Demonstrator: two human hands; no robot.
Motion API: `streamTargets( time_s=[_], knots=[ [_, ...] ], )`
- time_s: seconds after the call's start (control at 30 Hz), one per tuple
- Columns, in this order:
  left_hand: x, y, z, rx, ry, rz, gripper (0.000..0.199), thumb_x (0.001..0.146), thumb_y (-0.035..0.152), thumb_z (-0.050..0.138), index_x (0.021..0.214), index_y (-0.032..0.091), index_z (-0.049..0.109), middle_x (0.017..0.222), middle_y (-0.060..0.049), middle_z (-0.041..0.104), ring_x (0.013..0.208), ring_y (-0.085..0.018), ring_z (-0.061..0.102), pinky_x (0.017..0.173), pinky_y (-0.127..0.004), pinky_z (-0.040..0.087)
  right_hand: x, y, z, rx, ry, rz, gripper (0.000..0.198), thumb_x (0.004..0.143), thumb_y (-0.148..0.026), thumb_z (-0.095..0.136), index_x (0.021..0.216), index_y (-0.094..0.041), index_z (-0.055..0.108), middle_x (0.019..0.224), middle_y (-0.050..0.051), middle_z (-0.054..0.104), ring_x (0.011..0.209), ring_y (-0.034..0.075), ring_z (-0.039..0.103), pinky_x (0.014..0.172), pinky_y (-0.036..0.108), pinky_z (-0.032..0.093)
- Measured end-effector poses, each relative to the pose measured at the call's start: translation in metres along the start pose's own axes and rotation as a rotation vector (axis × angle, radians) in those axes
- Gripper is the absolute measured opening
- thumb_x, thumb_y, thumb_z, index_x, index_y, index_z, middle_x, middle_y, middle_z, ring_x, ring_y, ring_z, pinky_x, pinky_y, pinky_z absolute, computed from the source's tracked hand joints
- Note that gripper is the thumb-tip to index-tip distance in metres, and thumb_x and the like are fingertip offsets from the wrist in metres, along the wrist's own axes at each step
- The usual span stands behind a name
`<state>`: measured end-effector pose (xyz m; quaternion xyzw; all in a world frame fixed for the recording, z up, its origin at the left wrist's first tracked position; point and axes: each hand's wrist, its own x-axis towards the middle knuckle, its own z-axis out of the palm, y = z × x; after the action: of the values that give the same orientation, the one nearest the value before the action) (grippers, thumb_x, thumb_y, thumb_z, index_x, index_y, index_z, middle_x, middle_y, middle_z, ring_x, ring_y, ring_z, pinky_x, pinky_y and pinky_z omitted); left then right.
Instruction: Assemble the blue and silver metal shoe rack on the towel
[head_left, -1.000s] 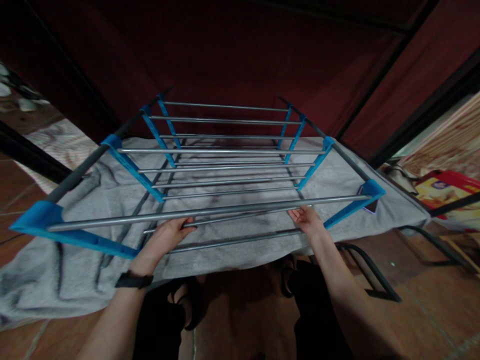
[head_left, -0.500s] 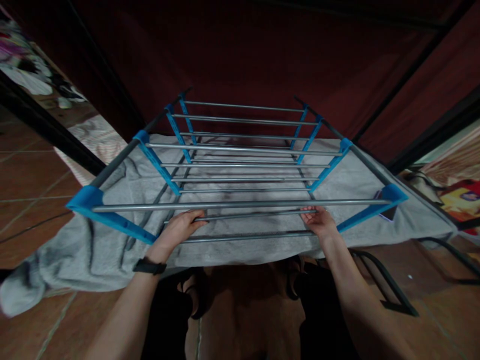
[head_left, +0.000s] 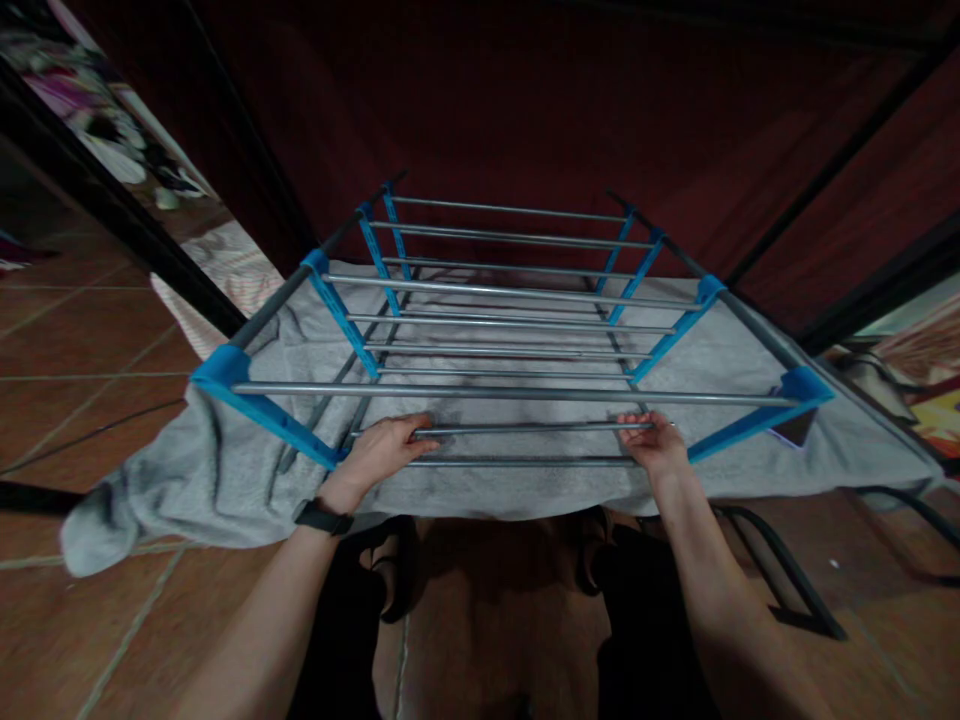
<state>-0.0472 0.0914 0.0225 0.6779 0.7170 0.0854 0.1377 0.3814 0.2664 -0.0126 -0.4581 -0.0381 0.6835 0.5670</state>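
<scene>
A rack of grey metal rods and blue plastic brackets [head_left: 279, 418] lies on a grey cloth. My left hand [head_left: 386, 448] is closed round the left part of a thin metal rod [head_left: 525, 428], near the front left bracket. Toward the rod's other end, my right hand [head_left: 651, 440] grips it with curled fingers, close to the front right bracket [head_left: 742, 425]. Above the held rod runs the rack's front top rod [head_left: 517, 394]; a lower rod [head_left: 525, 462] sits just below it. Whether the held rod's ends sit in the brackets, I cannot tell.
The grey cloth [head_left: 187, 490] covers a low surface and hangs off its left side. A phone-like dark object [head_left: 796, 428] lies at the right. A dark metal frame [head_left: 787, 575] stands on the tiled floor at lower right. A dark red panel [head_left: 480, 110] rises behind.
The view has shifted slightly, so the rack and both hands appear farther right. Both hands still hold the rod, with little visible movement against the rack.
</scene>
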Motion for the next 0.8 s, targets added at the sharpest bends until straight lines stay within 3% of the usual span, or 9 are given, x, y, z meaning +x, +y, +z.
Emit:
streamTargets(
  time_s=[0.17, 0.6, 0.8],
  knots=[
    [-0.011, 0.006, 0.002, 0.071, 0.027, -0.005, 0.041, 0.092, 0.057, 0.046, 0.113, 0.027, 0.065, 0.090, -0.006, 0.075, 0.091, -0.027, 0.071, 0.075, -0.032, 0.048, -0.012, -0.002, 0.002, 0.082, 0.069, 0.048, 0.027, 0.096, -0.018, 0.038, 0.070, -0.022, 0.042, 0.055, -0.006, 0.045, 0.050, 0.009, 0.053, 0.064, 0.028, 0.061],
    [-0.018, -0.019, 0.006, 0.032, 0.122, 0.132, 0.055, 0.092, 0.066, 0.033, 0.106, 0.025, 0.066, 0.112, -0.008, 0.073, 0.102, -0.030, 0.069, 0.089, -0.037, 0.051, -0.047, 0.009, 0.006, 0.101, -0.102, -0.073, 0.028, 0.098, -0.015, 0.041, 0.071, -0.022, 0.046, 0.060, -0.004, 0.053, 0.057, 0.010, 0.059, 0.072, 0.026, 0.062],
    [-0.022, -0.030, 0.007, 0.016, 0.171, 0.194, 0.063, 0.088, 0.074, 0.032, 0.100, 0.025, 0.069, 0.103, -0.009, 0.074, 0.094, -0.028, 0.071, 0.086, -0.038, 0.053, -0.057, 0.015, -0.004, 0.087, -0.153, -0.087, 0.026, 0.098, -0.015, 0.044, 0.073, -0.021, 0.050, 0.062, -0.002, 0.059, 0.062, 0.012, 0.064, 0.075, 0.029, 0.063]
  ],
)
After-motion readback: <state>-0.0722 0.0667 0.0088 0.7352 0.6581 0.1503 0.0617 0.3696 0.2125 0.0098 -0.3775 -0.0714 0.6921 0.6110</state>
